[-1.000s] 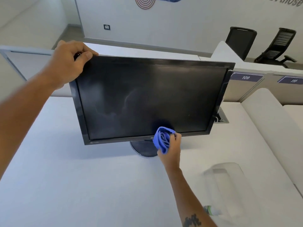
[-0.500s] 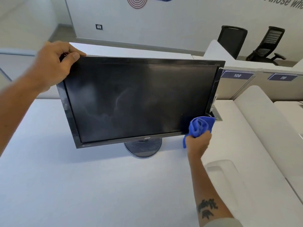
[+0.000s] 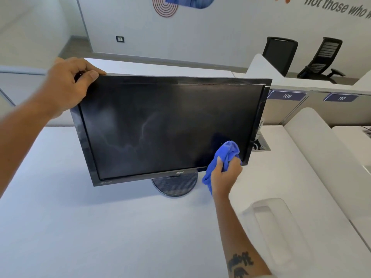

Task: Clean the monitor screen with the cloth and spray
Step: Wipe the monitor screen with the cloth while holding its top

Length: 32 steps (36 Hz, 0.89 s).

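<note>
A black monitor stands on a round base on the white desk. Pale streaks show on the left and middle of its dark screen. My left hand grips the monitor's top left corner. My right hand holds a bunched blue cloth pressed against the lower right part of the screen, near the bottom bezel. No spray bottle shows in this view.
A clear plastic tray lies on the desk at the right, beside my right forearm. A cable port sits behind the monitor's right edge. White dividers labelled 109 and 110 and two black office chairs stand beyond.
My right hand swept the cloth from the screen's bottom centre to the bottom right corner, then slightly back left onto the screen. My left hand stayed on the top left corner.
</note>
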Motion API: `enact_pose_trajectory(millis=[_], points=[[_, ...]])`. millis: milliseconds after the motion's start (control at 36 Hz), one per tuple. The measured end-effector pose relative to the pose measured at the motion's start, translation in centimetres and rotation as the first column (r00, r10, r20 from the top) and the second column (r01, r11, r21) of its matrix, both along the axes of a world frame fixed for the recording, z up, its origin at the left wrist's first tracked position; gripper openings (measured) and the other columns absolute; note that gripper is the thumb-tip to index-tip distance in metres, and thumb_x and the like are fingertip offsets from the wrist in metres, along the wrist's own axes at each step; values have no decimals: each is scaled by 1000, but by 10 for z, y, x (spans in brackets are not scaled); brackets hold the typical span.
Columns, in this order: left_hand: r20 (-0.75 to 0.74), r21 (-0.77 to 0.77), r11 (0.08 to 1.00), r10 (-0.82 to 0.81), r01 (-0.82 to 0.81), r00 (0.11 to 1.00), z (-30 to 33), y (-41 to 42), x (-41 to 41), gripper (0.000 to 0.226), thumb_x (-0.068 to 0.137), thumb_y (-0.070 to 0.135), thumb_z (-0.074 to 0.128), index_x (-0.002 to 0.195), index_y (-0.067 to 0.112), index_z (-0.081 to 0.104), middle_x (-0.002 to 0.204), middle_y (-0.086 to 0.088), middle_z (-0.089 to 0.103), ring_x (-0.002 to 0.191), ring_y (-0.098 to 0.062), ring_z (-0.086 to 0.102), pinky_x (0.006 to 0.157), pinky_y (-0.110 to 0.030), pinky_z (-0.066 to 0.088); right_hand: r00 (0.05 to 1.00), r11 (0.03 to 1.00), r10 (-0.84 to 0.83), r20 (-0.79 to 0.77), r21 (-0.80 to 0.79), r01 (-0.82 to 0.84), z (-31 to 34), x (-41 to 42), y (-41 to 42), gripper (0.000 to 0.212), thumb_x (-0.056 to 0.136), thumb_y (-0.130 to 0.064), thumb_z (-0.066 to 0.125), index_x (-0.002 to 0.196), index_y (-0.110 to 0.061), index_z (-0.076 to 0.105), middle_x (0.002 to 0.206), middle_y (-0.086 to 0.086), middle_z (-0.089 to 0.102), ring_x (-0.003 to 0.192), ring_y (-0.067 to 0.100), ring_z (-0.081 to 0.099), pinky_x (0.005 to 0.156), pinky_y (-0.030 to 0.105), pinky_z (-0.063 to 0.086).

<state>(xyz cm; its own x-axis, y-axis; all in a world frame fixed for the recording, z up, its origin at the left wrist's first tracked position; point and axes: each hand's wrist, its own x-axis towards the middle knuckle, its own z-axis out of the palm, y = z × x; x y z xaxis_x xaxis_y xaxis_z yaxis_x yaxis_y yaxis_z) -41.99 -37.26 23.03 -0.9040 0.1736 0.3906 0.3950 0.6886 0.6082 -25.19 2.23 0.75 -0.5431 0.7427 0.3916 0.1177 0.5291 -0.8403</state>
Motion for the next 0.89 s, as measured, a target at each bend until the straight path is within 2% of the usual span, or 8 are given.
enact_pose_trajectory(millis=[111,222,306,389,528,667,778,889], points=[[-16,17,1000,-2,2,1000,0,1,0,26,112,17,57,127,15,78,96,21,58,125,-38,49,111,-53,42,995,998,2,-97,65,5,33,-32,6,13,103,-12,68,106,-2,60,101,4,61,94,32,59,85,55,55],[1,26,1000,3,-3,1000,0,2,-2,25,112,19,57,126,17,78,97,9,60,126,-42,50,107,-52,43,956,895,289,-55,370,-249,45,-54,-30,23,99,-20,72,115,-3,70,124,13,64,113,35,57,104,44,47],[0,33,999,-7,7,1000,-1,1,-2,25,112,19,57,125,16,78,94,16,58,120,-38,50,105,-59,46,740,498,629,239,606,-620,33,-45,-71,33,103,-25,58,133,-18,68,139,3,58,119,34,54,107,48,41],[3,24,1000,-11,10,1000,-1,0,-3,24,112,17,58,124,17,78,102,-1,61,121,-44,51,104,-53,44,590,160,615,524,650,-743,13,-32,-83,62,91,-7,57,148,-28,61,151,1,55,136,34,49,122,43,35],[23,17,1000,0,0,1000,0,-1,-3,24,112,18,57,124,19,78,113,-13,68,122,-46,53,109,-61,44,829,459,396,395,697,-551,23,-45,-55,64,53,-12,95,115,-15,82,107,16,79,95,37,77,94,39,50],[33,24,1000,-8,7,999,3,1,-1,25,112,18,57,124,18,79,112,-4,68,121,-48,53,108,-60,45,969,749,246,-7,637,-186,86,-98,-10,56,100,-18,62,155,-24,51,167,22,36,158,43,29,128,59,26],[46,20,1000,1,-2,999,3,0,-2,25,112,17,57,124,17,79,116,-7,68,123,-47,54,109,-60,45,936,629,343,73,722,-287,96,-114,-40,61,103,-26,56,162,-24,41,178,11,21,166,35,15,132,60,14],[50,23,1000,-5,4,999,3,1,-1,26,112,17,56,124,17,79,116,-5,67,125,-42,54,113,-57,44,637,112,588,499,729,-675,53,-88,-90,83,85,-19,57,166,-26,36,180,7,13,166,32,14,133,54,15]])
